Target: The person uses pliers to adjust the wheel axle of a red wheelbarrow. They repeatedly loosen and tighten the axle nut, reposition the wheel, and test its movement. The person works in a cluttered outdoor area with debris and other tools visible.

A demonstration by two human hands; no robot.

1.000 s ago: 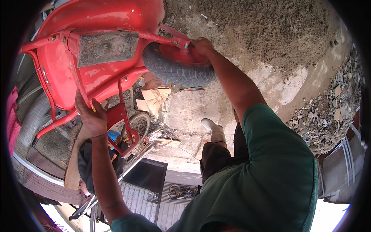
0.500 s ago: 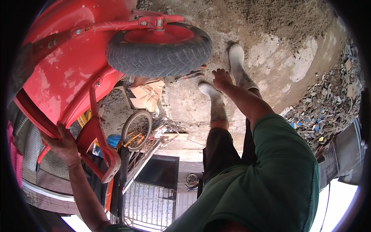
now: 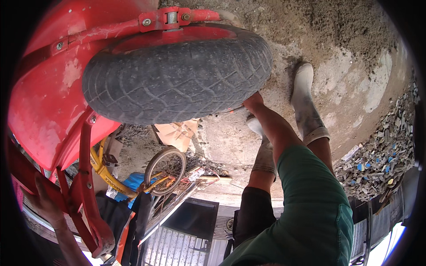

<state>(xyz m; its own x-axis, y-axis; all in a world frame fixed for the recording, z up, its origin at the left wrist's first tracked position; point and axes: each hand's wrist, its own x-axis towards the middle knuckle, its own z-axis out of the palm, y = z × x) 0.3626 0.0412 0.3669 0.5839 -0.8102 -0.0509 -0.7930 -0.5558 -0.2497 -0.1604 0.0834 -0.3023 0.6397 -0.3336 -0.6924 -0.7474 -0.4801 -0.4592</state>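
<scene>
A red wheelbarrow [image 3: 40, 106] with paint worn pale in patches is tipped up at the left, its black treaded tyre [image 3: 177, 80] close in front of me. My left hand [image 3: 46, 204] grips its red rim at the lower left, fingers wrapped against the edge. My right hand [image 3: 254, 102] reaches down behind the lower right side of the tyre. The tyre hides its fingers, so what they touch cannot be seen. Partly visible beside that hand is a slim tool with an orange part [image 3: 231, 111] on the ground.
My white boots [image 3: 302, 84] stand on dirty concrete. Torn cardboard [image 3: 177, 135] lies below the tyre. A bicycle wheel [image 3: 165, 171], a yellow frame [image 3: 108, 175] and blue sheeting [image 3: 132, 184] are farther down. Rubble [image 3: 381, 155] is heaped at the right; loose soil [image 3: 319, 22] covers the top.
The wheelbarrow and its tyre appear larger and nearer. My right hand has gone down behind the tyre, its fingers now hidden. My left hand appears lower, still on the rim.
</scene>
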